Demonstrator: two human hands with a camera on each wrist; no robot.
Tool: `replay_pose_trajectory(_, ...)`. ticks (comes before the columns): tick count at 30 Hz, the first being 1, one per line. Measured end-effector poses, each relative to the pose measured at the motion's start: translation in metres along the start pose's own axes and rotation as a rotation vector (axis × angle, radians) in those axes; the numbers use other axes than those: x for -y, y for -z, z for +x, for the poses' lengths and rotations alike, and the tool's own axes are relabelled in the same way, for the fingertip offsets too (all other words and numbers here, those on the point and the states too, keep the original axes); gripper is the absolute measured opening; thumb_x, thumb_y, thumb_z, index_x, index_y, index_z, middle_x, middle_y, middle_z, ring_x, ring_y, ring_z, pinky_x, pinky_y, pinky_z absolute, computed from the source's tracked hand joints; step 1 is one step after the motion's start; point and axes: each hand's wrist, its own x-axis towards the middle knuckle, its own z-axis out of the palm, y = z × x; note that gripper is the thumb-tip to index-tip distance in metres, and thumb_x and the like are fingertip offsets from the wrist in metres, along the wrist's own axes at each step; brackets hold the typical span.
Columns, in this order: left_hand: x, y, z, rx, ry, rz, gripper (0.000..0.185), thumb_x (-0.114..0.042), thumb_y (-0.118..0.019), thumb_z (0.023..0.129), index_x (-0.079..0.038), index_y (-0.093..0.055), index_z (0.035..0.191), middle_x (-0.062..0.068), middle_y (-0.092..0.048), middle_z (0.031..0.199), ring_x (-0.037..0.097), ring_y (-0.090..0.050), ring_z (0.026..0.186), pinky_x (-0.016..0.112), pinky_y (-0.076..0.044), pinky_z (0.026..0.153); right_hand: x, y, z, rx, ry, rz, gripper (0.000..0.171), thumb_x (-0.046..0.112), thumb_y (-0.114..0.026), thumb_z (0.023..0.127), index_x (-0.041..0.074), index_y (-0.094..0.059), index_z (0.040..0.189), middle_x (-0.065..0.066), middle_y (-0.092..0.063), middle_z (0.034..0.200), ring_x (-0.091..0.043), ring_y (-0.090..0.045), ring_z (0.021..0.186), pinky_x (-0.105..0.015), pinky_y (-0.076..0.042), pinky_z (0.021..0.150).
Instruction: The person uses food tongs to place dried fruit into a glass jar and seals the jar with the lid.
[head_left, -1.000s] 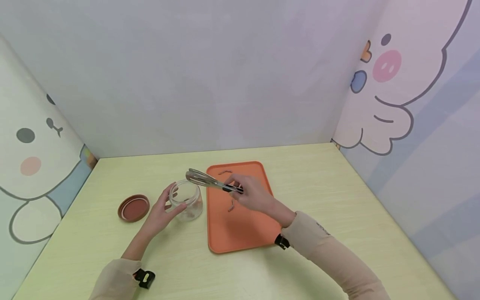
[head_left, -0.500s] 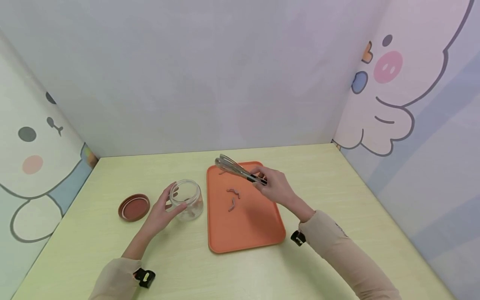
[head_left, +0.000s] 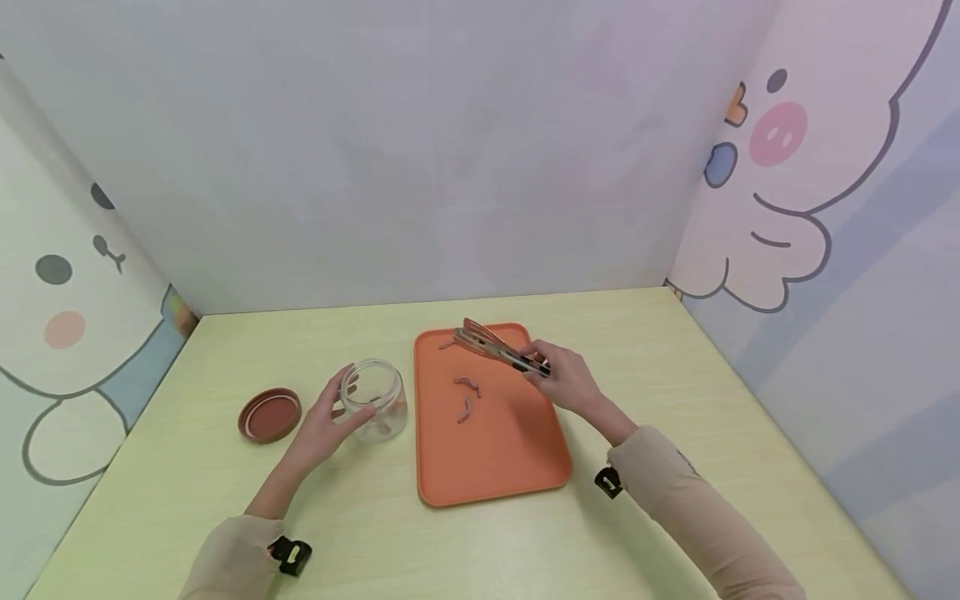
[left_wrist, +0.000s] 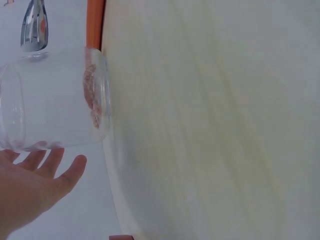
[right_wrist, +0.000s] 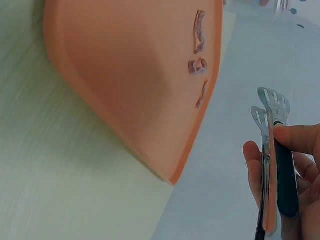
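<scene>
Left hand: your left hand point(head_left: 324, 425) cupped the clear jar point(head_left: 373, 398), fingers loosely round its side, near the tray's left edge.
Right hand: your right hand point(head_left: 564, 379) pinched the tongs point(head_left: 495, 344), tips pretty much together, over the tray's point(head_left: 495, 467) far edge.
Tray: three little strips point(head_left: 467, 395) sat in its far half.
Lid: the brown lid point(head_left: 269, 414) lay left of the jar.

The lid point(head_left: 269, 414) lies left of the jar point(head_left: 375, 397), the tray point(head_left: 487, 450) right of it.
</scene>
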Motion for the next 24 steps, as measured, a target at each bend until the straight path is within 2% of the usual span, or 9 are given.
replay_pose_trajectory(10, 0.001, 0.0, 0.0, -0.002, -0.009, -0.012, 0.071, -0.014, -0.062, 0.083, 0.0, -0.019, 0.138, 0.025, -0.031, 0.132, 0.039, -0.031, 0.118, 0.053, -0.034, 0.09, -0.02, -0.008, -0.017, 0.052, -0.024, -0.014, 0.023, 0.007, -0.069, 0.076, 0.011, -0.061, 0.098, 0.002, -0.058, 0.076, -0.01, -0.047, 0.054, -0.026, -0.038, 0.046)
replay_pose_trajectory(24, 0.002, 0.0, 0.0, 0.002, -0.002, -0.007, 0.072, -0.017, -0.062, 0.084, -0.001, -0.018, 0.138, 0.025, -0.03, 0.133, 0.038, -0.03, 0.119, 0.054, -0.033, 0.091, -0.031, -0.017, -0.034, 0.1, -0.017, -0.004, 0.025, 0.002, -0.068, 0.075, 0.012, -0.061, 0.097, 0.004, -0.057, 0.077, -0.01, -0.049, 0.061, -0.026, -0.04, 0.052)
